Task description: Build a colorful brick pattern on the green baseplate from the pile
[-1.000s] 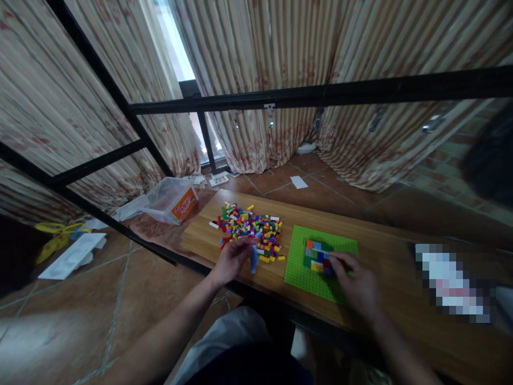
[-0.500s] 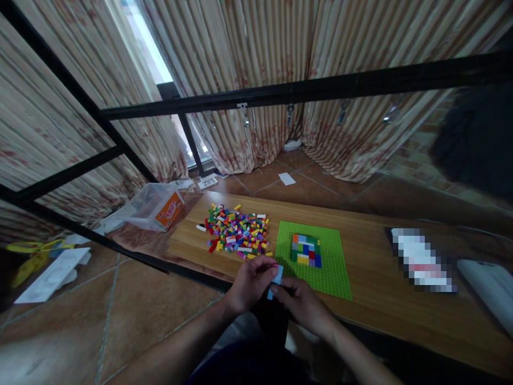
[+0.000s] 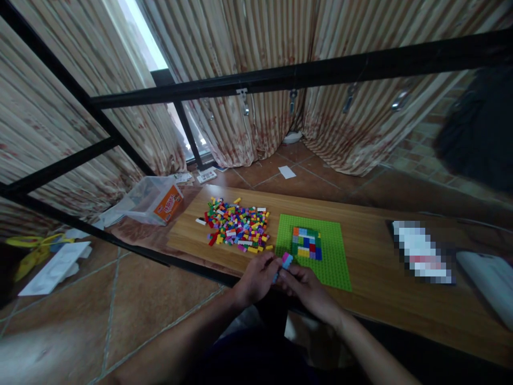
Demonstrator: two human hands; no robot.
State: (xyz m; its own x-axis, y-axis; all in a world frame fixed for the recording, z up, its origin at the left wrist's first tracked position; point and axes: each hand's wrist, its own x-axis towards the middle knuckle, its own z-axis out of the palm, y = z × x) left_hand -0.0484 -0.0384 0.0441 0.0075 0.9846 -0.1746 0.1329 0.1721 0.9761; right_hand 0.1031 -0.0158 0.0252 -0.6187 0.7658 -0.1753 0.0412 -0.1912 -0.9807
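My left hand (image 3: 256, 278) and my right hand (image 3: 306, 289) meet at the near edge of the wooden table (image 3: 377, 289), fingers pinched together on a small pink and blue brick piece (image 3: 286, 261). Just beyond them lies a green baseplate (image 3: 328, 262) with a small patch of coloured bricks (image 3: 306, 243) built on it. To the left of the plate is a loose pile of coloured bricks (image 3: 238, 224).
A clear plastic box with an orange label (image 3: 154, 200) lies off the table's left end. White papers (image 3: 52, 262) and a yellow object (image 3: 30, 248) rest on the tiled floor. A black metal frame (image 3: 280, 80) crosses in front of curtains. A white object (image 3: 487, 278) sits far right.
My right hand left the bricks on the baseplate and my left hand left the pile; both came together at the table's near edge around a small brick piece. The camera view shifted.
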